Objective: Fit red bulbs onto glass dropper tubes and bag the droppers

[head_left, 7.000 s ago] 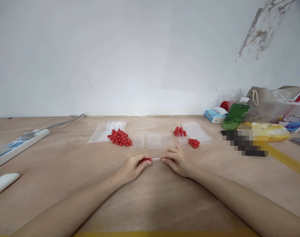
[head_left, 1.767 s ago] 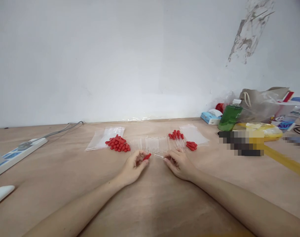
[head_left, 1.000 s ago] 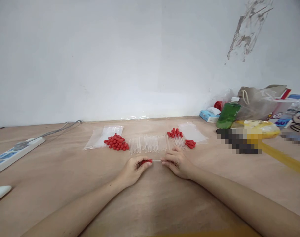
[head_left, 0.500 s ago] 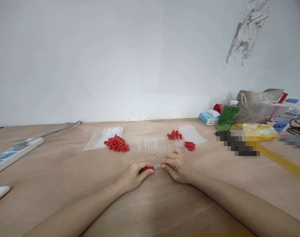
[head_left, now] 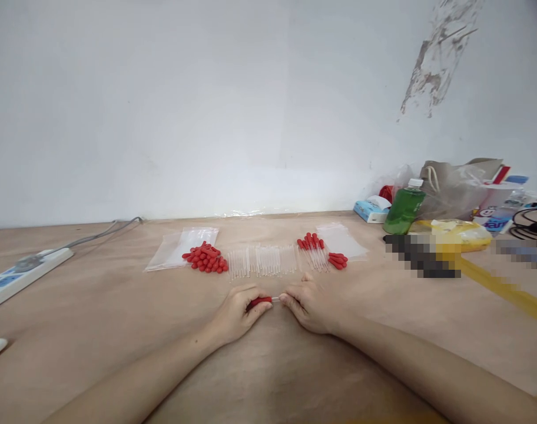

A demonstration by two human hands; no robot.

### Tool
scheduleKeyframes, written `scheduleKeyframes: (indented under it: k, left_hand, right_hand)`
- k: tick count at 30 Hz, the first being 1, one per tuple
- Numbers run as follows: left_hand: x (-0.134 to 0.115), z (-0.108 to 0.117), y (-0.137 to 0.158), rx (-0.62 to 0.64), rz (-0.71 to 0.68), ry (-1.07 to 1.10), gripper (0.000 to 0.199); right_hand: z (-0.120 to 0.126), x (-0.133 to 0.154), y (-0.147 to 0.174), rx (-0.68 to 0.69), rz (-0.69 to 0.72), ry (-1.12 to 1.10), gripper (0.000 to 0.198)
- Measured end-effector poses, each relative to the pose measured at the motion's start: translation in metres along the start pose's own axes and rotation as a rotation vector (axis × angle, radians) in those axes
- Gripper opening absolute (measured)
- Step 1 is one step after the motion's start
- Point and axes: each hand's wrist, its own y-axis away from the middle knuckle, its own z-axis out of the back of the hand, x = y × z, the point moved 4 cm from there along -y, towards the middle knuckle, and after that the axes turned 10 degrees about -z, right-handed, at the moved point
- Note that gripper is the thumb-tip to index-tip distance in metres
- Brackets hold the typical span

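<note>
Pinched between the thumb and fingers of my left hand (head_left: 238,311) is a red rubber dropper bulb (head_left: 264,300). My right hand (head_left: 311,305) grips a thin clear dropper tube (head_left: 275,299), whose end meets the mouth of the bulb; how deep it sits is hidden. Beyond my hands lies a row of loose clear tubes (head_left: 268,260). To its left is a heap of red bulbs (head_left: 205,259). On its right, several tubes with red bulbs on them (head_left: 311,242) lie side by side, with a few loose red bulbs (head_left: 338,261) close by.
Clear plastic bags (head_left: 166,250) lie behind the left heap, and more bags (head_left: 344,241) at the right. A green bottle (head_left: 404,209), a tissue pack (head_left: 370,210) and other clutter stand far right. A power strip (head_left: 27,280) lies at the left.
My right hand has moved left towards my left hand, and less of the clear tube shows between them. The whole view has shifted slightly.
</note>
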Motion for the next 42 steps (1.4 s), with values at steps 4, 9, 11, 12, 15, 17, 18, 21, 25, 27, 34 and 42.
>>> scheduleKeyframes:
  k: [4,9,11,12,15,17,18,21,25,27,34,42]
  left_hand:
    - [0.005,0.005,-0.002,-0.044,-0.071,-0.008,0.023]
    - [0.019,0.011,0.004,-0.149,-0.018,0.009,0.030]
    - [0.023,0.012,0.006,-0.131,0.048,0.012,0.038]
    - [0.023,0.011,0.006,-0.113,0.070,0.014,0.039]
    - [0.023,0.009,0.005,-0.051,0.085,-0.001,0.029]
    - [0.022,0.008,0.004,-0.020,0.076,-0.022,0.021]
    - [0.022,0.008,0.004,-0.011,0.075,-0.030,0.019]
    - [0.022,0.007,0.003,0.006,0.078,-0.032,0.018]
    - [0.023,0.007,0.004,0.023,0.073,-0.009,0.017]
    - [0.022,0.007,0.004,0.025,0.073,-0.002,0.017]
    - [0.022,0.007,0.004,0.025,0.078,0.006,0.017]
    - [0.023,0.007,0.004,0.018,0.071,-0.002,0.017]
  right_hand:
    - [0.010,0.007,-0.001,0.019,-0.016,0.014,0.024]
    - [0.013,-0.007,0.002,0.061,-0.077,-0.144,0.019]
    - [0.015,-0.026,-0.001,0.062,-0.250,-0.217,0.017]
    - [0.017,-0.038,-0.004,0.052,-0.358,-0.248,0.017]
    - [0.030,-0.073,-0.016,-0.019,-0.655,-0.254,0.018]
    - [0.037,-0.089,-0.027,-0.046,-0.760,-0.132,0.023]
    - [0.039,-0.095,-0.033,-0.053,-0.786,-0.084,0.024]
    - [0.034,-0.105,-0.048,-0.063,-0.842,0.015,0.026]
    - [0.020,-0.106,-0.056,-0.081,-0.896,0.127,0.029]
    - [0.015,-0.105,-0.057,-0.080,-0.904,0.173,0.029]
    - [0.014,-0.104,-0.054,-0.036,-0.886,0.251,0.037]
    - [0.009,-0.085,-0.055,-0.015,-0.760,0.289,0.032]
